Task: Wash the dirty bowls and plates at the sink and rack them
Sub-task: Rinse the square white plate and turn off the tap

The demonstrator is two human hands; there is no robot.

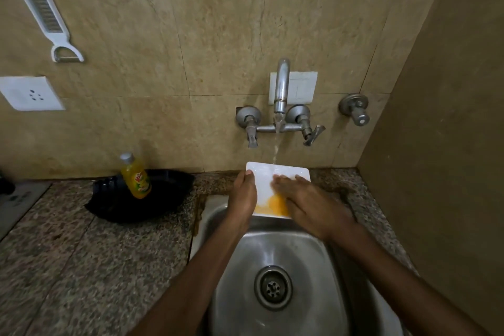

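I hold the white square plate (275, 180) over the far edge of the sink (313, 267), at twelve o'clock from the drain (273, 287). My left hand (242, 196) grasps the plate's nine o'clock edge, thumb curled over the rim onto the face and the other fingers hidden beneath. My right hand (305, 204) is released, grasping nothing: its fingers lie straight and flat on the plate's face, coming in from the four o'clock side with the tips near the plate's middle. A yellow smear (272, 204) sits on the plate's six o'clock part, just beside my right palm. Water (276, 144) runs from the tap spout (282, 84) straight above and lands on the plate's twelve o'clock edge. At nine o'clock from the plate, on the speckled stone counter (81, 254), lies a black tray (163, 204), and a yellow dish-soap bottle (135, 176) stands tilted in it, cap leaning toward eleven o'clock. On the tiled wall, a white grater (43, 13) hangs at ten o'clock of my view, with a wall socket (30, 93) below it. A white switch plate (302, 87) sits behind the spout, and a separate round valve (354, 109) is at three o'clock from the tap. I cannot tell whether the sink bowl holds any other dishes beyond what my arms cover.
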